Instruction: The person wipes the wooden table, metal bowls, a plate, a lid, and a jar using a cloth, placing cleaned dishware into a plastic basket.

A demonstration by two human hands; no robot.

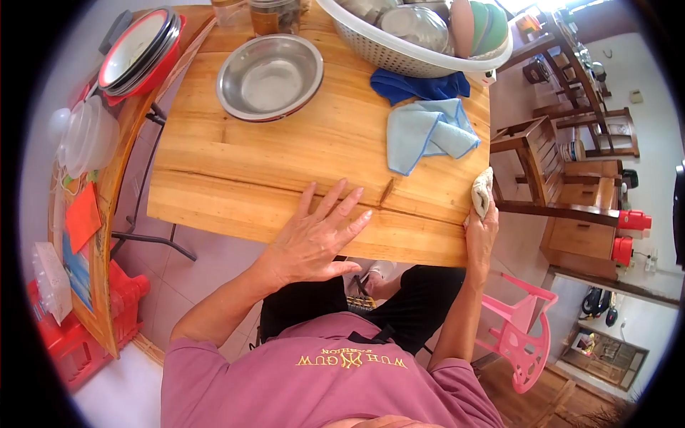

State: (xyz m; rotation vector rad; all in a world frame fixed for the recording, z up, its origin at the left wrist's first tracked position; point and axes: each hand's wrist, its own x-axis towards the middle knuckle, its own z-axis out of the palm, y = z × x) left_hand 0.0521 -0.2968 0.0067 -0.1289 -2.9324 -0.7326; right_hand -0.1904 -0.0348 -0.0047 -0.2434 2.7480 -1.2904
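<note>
Left hand [310,241] fingers spread on wooden table [271,158], 6 o'clock. Right hand [482,234] pinching pale rag [482,192] at table's 4 o'clock edge. Light-blue cloth [421,133] chilling around 3, metal bowl [271,80] near 11.

On the mauve T-shirt [285,392], just below the wooden table [285,157], yellow lettering [351,359] stands upside down; its small word reads "FASHION"; the larger letters beside it cannot be read surely.
</note>
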